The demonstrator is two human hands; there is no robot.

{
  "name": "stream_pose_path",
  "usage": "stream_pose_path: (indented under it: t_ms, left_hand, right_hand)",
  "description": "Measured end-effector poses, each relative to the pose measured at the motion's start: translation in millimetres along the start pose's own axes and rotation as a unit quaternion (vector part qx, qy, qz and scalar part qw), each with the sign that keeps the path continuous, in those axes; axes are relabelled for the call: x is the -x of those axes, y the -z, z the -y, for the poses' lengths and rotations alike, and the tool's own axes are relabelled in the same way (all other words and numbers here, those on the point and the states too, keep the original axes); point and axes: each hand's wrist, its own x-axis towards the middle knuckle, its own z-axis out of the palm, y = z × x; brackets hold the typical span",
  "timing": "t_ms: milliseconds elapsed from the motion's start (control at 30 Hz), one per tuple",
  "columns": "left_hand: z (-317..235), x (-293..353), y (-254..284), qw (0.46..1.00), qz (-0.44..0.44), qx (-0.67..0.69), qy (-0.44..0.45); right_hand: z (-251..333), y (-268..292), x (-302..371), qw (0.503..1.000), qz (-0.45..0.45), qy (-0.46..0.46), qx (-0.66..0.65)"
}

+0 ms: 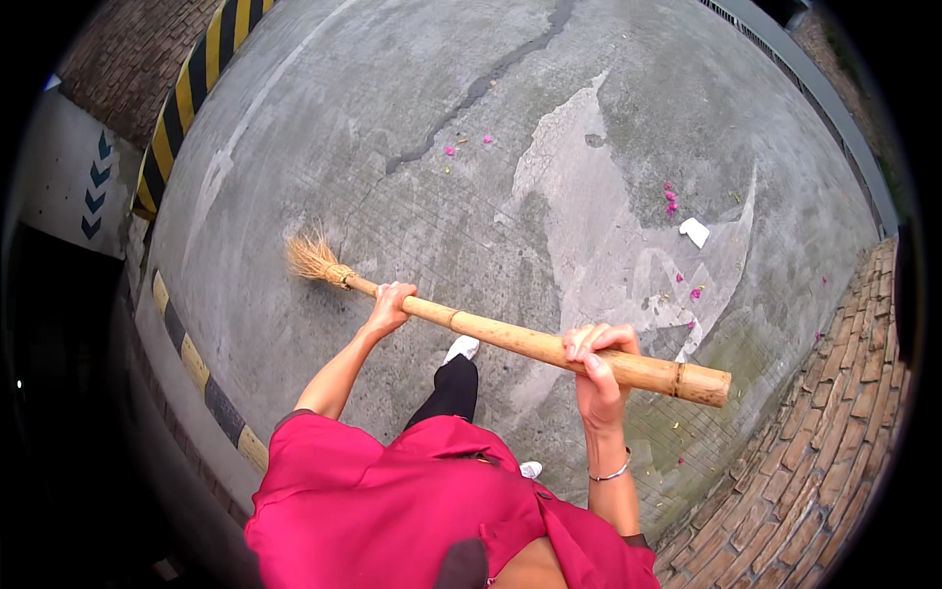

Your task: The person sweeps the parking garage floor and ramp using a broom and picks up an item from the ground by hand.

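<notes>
A broom (491, 332) with a thick bamboo handle slants across in front of me, its straw bristles (316, 259) at the left and the handle's butt end at the right. My left hand (392, 305) is closed round the handle, a short way from the bristles. Nearer the butt end, my right hand (601, 363) wraps the handle with its thumb along the near side. A bracelet circles my right wrist. Whether the bristles touch the ground I cannot tell.
Pink petals (670, 198) and a white scrap (695, 232) lie on the concrete ground (392, 88) at right. Black-and-yellow barrier (196, 83) and striped kerb (225, 413) run along the left. A brick wall (824, 442) stands at right, a metal grate (785, 69) far right.
</notes>
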Motion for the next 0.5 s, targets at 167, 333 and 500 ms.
stream_pose_path:
  t_ms: [167,333,500]
  left_hand:
    - [-72.4,-139.1,-15.6,0.980,-0.060,0.089,-0.169]
    - [-288.1,-267.4,-34.7,0.859,-0.007,0.272,-0.433]
    - [-365.0,-349.8,10.0,0.804,0.015,0.284,-0.523]
  right_hand:
    - [72.9,4.4,-40.9,0.974,-0.139,0.102,0.149]
    - [166.9,-49.1,-6.0,0.842,-0.276,0.312,0.343]
    - [180.1,-63.0,-70.5,0.760,-0.246,0.439,0.412]
